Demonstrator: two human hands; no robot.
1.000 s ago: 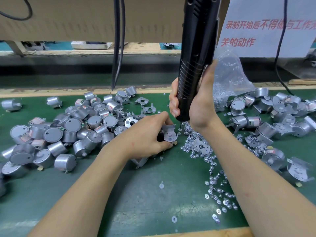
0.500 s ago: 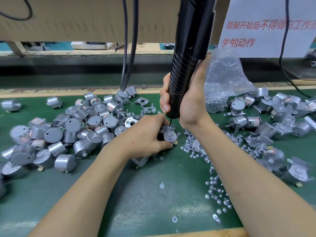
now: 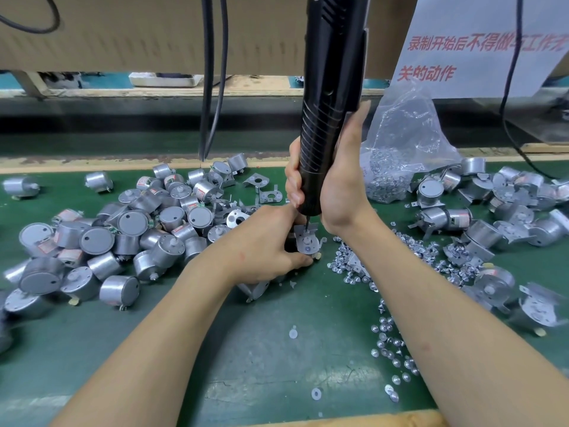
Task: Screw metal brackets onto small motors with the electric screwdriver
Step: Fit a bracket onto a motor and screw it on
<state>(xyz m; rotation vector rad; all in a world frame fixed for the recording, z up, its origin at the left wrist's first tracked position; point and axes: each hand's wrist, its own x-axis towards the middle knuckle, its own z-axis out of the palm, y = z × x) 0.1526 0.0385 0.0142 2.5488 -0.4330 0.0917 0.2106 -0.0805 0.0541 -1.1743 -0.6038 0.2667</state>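
Observation:
My left hand (image 3: 261, 246) grips a small motor with a metal bracket (image 3: 308, 240) on top, held down on the green mat at the centre. My right hand (image 3: 335, 186) is wrapped round the black electric screwdriver (image 3: 326, 112), which stands almost upright. Its thin bit touches the top of the bracket, just beside my left fingertips. Most of the motor body is hidden under my left hand.
A heap of silver motors (image 3: 123, 235) lies left of my hands. Motors with brackets (image 3: 492, 229) pile up at the right. Loose screws (image 3: 385, 303) scatter under my right forearm, near a plastic bag of screws (image 3: 400, 149). Loose brackets (image 3: 264, 189) and hanging cables (image 3: 212, 87) are behind.
The screwdriver has come left and down from above the screw pile, and its bit now sits on the bracket. My left hand has held the motor in place.

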